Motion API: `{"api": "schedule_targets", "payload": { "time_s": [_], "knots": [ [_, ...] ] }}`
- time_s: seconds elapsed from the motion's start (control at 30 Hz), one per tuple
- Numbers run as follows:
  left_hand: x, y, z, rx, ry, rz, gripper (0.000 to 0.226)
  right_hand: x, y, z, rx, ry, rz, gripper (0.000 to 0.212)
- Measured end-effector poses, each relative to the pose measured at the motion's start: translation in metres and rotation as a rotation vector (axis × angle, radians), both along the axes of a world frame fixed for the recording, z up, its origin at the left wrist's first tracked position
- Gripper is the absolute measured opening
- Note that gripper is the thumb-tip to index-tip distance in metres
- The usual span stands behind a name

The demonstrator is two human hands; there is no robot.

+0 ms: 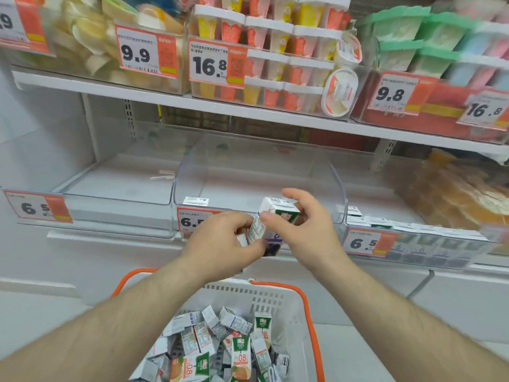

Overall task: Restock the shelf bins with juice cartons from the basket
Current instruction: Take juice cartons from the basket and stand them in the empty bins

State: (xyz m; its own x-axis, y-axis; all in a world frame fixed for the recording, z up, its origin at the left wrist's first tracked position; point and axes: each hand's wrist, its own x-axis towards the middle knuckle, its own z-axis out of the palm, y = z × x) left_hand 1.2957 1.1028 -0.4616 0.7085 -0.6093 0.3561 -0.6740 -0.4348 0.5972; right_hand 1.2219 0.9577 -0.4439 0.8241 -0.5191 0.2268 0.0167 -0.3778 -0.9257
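Observation:
My left hand (220, 244) and my right hand (300, 227) both grip small juice cartons (271, 216) held together in front of the middle clear shelf bin (259, 172). The top carton is white and green, tilted, and a darker carton shows beneath it between my palms. One white carton (196, 201) lies at the front left of that bin. Below my forearms, the white basket (289, 307) with orange handles holds several loose cartons (220, 346). The right bin (413, 241) has a row of cartons along its front.
The left clear bin (115, 194) carries a 6.5 price tag. The shelf above (248, 111) holds bins of jelly cups and snacks with price tags. Bagged orange goods (457, 194) sit at the far right of the lower shelf.

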Motion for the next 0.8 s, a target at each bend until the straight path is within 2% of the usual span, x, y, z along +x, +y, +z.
{"api": "schedule_targets", "payload": {
  "time_s": [0.07, 0.13, 0.2, 0.3, 0.43, 0.53, 0.63, 0.73, 0.8],
  "knots": [
    [-0.005, -0.023, 0.011, 0.003, 0.010, -0.041, 0.018, -0.005, -0.020, 0.011, -0.046, 0.019, 0.000, 0.052],
    [-0.011, -0.048, 0.021, 0.022, 0.020, -0.074, 0.018, -0.011, -0.043, 0.020, -0.092, 0.018, -0.048, 0.027],
    [-0.018, -0.074, 0.028, 0.015, 0.046, -0.088, 0.022, -0.016, -0.068, 0.029, -0.087, -0.005, -0.130, 0.015],
    [-0.024, -0.112, 0.030, -0.044, 0.141, -0.079, 0.010, -0.027, -0.112, 0.039, 0.005, -0.057, -0.278, 0.022],
    [-0.030, -0.151, 0.022, -0.060, 0.153, -0.035, 0.034, -0.043, -0.169, 0.043, 0.089, -0.129, -0.480, 0.030],
    [-0.036, -0.167, 0.010, 0.003, 0.132, -0.007, 0.048, -0.045, -0.198, 0.034, 0.027, -0.132, -0.555, 0.030],
    [-0.041, -0.177, -0.003, 0.067, 0.124, -0.005, 0.054, -0.041, -0.213, 0.019, -0.127, -0.022, -0.556, 0.026],
    [-0.041, -0.183, -0.011, 0.120, 0.143, -0.013, 0.058, -0.033, -0.221, 0.004, -0.237, 0.169, -0.529, 0.051],
    [-0.041, -0.186, -0.015, 0.125, 0.154, -0.008, 0.058, -0.026, -0.224, -0.002, -0.340, 0.276, -0.473, 0.053]
  ]
}}
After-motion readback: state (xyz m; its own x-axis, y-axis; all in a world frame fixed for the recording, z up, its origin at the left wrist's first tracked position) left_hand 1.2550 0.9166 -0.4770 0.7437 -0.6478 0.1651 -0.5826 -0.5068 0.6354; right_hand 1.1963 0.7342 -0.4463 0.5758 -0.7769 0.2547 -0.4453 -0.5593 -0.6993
